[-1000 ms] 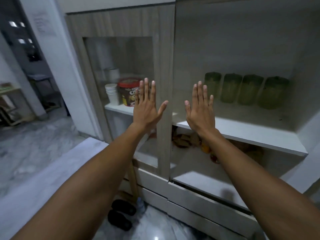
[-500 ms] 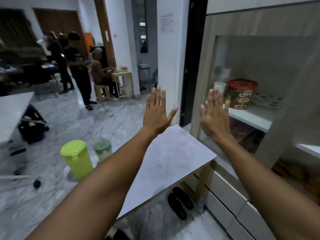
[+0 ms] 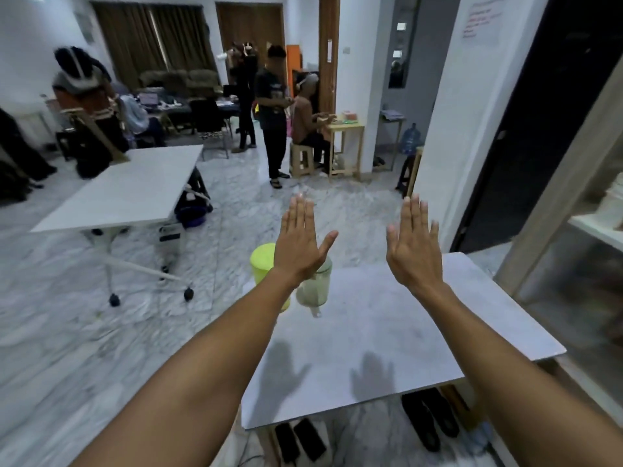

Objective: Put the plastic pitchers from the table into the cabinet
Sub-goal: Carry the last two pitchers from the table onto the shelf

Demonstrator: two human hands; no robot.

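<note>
My left hand (image 3: 301, 242) and my right hand (image 3: 414, 242) are stretched out in front of me, palms away, fingers straight, holding nothing. Both hover above the grey table (image 3: 387, 335). Beyond the table's far left corner, on the marble floor, stand a lime-green plastic pitcher (image 3: 264, 266) and a clear pitcher with a green lid (image 3: 313, 286); my left wrist covers part of each. The cabinet (image 3: 580, 251) shows only at the right edge, with a glass door and a white shelf.
A white table on wheels (image 3: 124, 190) stands to the left. Several people stand or sit at the back of the room. Dark shoes (image 3: 428, 419) lie under the grey table. A white pillar (image 3: 472, 112) rises right of my hands.
My view has swung left, from the open cabinet shelf with its green pitchers to the room and the table. Both hands stay raised, flat and empty.
</note>
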